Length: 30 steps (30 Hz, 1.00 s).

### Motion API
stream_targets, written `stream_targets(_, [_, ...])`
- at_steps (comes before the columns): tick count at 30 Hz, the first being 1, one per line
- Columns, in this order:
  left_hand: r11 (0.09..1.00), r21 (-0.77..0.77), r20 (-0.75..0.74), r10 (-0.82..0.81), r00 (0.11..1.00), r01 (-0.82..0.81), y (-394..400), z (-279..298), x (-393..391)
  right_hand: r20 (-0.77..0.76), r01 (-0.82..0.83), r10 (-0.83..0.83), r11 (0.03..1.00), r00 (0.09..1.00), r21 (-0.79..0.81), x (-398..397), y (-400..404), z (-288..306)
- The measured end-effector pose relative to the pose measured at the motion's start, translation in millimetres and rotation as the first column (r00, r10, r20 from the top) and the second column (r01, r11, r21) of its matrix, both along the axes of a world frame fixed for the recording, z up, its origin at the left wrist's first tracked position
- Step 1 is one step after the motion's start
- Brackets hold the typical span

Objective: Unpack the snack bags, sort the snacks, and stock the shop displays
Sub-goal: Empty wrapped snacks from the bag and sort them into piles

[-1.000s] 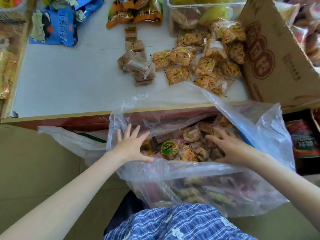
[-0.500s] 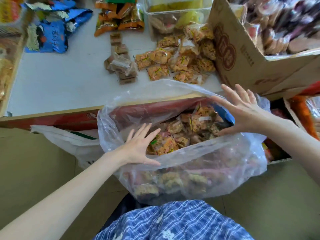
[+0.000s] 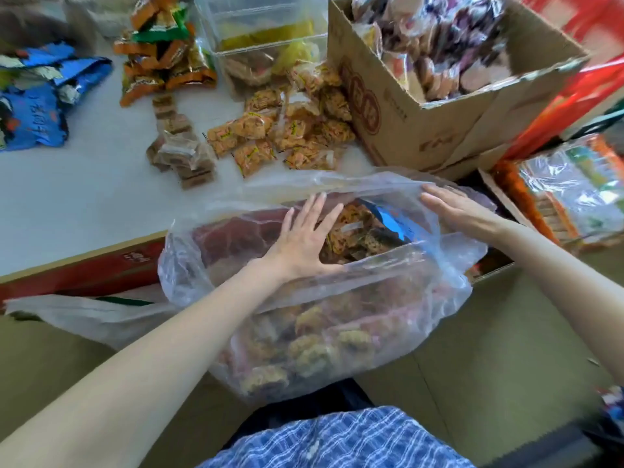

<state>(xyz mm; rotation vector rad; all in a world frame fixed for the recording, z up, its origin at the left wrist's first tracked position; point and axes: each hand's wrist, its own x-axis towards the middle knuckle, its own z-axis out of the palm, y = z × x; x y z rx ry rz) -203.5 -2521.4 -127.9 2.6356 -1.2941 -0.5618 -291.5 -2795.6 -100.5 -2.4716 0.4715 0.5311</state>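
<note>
A big clear plastic bag [image 3: 337, 319] full of small wrapped snacks hangs against the table's front edge, its mouth open. My left hand [image 3: 304, 238] reaches into the mouth with fingers straight and spread, above the snacks. My right hand [image 3: 462, 211] lies flat, fingers straight, on the bag's far right rim. On the white table [image 3: 84, 184] lie a pile of orange wrapped snacks [image 3: 283, 136] and a small heap of brown wrapped snacks [image 3: 182, 153].
A cardboard box [image 3: 422, 106] of wrapped snacks stands at the table's right. A clear tub [image 3: 263, 38] sits behind the piles, with orange packets [image 3: 162, 62] and blue packets [image 3: 37, 106] to the left. A white bag [image 3: 84, 312] hangs under the table edge. More packaged goods [image 3: 567, 190] sit right.
The view has swung right and up. My left hand has moved forward, deeper into the bag's mouth. My right hand has left the snacks and settled on the bag's far right rim.
</note>
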Motion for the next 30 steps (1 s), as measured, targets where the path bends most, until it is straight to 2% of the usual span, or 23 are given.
stream_targets(4, [0.985,0.160,0.072,-0.071,0.995,0.059,-27,1,18,-0.081,-0.013,-0.004,0.976,0.997,-0.216,-1,-30,-14])
stream_targets(7, [0.932,0.323,0.067,-0.194,0.979,0.162,-45,-9,29,-0.049,0.076,-0.086,0.981,0.995,-0.177,16,-25,-25])
stream_targets(9, [0.890,0.420,0.074,-0.225,0.972,0.174,-54,-21,37,-0.053,0.049,-0.061,0.980,0.997,-0.193,25,-16,-25])
stream_targets(12, [0.865,0.501,0.093,-0.083,0.992,0.025,-58,-30,57,0.122,-0.181,0.227,0.935,0.966,-0.304,32,3,-8])
stream_targets(14, [0.834,0.538,0.106,0.080,0.991,-0.125,-54,-28,69,0.182,-0.393,0.472,0.852,0.863,-0.347,31,19,1])
stream_targets(15, [0.820,0.540,0.111,0.151,0.982,-0.187,-50,-27,74,0.157,-0.507,0.584,0.787,0.797,-0.353,32,26,3])
stream_targets(17, [0.815,0.528,0.081,0.230,0.970,-0.238,-41,-26,81,0.005,-0.707,0.738,0.649,0.675,-0.281,37,34,5])
stream_targets(19, [0.846,0.486,0.021,0.242,0.970,-0.221,-29,-22,79,-0.176,-0.809,0.791,0.557,0.585,-0.187,48,35,11])
stream_targets(20, [0.868,0.450,0.007,0.231,0.973,-0.209,-23,-20,77,-0.221,-0.820,0.791,0.541,0.571,-0.184,55,34,15])
stream_targets(22, [0.906,0.373,0.040,0.203,0.978,-0.203,-10,-17,72,-0.182,-0.771,0.751,0.602,0.635,-0.206,68,32,22])
stream_targets(24, [0.925,0.309,0.064,0.210,0.976,-0.220,1,-11,69,-0.039,-0.671,0.677,0.716,0.735,-0.193,82,32,30])
stream_targets(27, [0.924,0.190,0.004,0.338,0.941,-0.333,15,2,70,0.189,-0.523,0.539,0.843,0.821,-0.127,106,43,47])
stream_targets(30, [0.910,0.062,-0.098,0.414,0.905,-0.410,28,16,81,0.333,-0.312,0.264,0.945,0.905,0.097,137,64,66])
